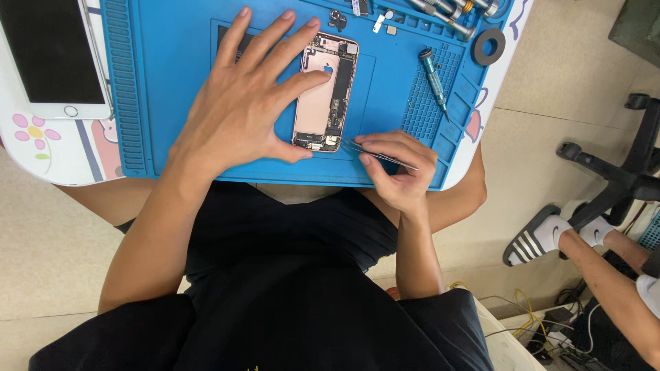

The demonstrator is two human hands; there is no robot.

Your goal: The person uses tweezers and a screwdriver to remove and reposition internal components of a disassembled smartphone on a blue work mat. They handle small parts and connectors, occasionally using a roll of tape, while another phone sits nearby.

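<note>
- Left hand (247, 110) spread flat, fingers splayed, pressing on the opened phone body (324, 93); thumb hooks round its lower edge, index finger lies across its upper half. Nothing is gripped; it only pins the phone down.
- Right hand (399, 168) pinched shut on slim metal tweezers (375, 152); tips point left and reach the phone's lower right corner, touching or nearly so.
- Phone body lies upright in the middle of the blue work mat (172, 62), screen off, internals showing.
- Step in hand, by the look of it: picking at a small part near the bottom connector end. Whether anything sits between the tweezer tips is too small to tell.
- Next move likely calls for a steady, light pull while the left hand stops the phone from sliding.
- Nearby: teal screwdriver (433, 79) on the mat's right side, black ring (489, 46) at the upper right, detached white-framed screen (55, 58) on the desk at left.
- Another person's leg and striped sandal (533, 240) at right, well apart.
</note>
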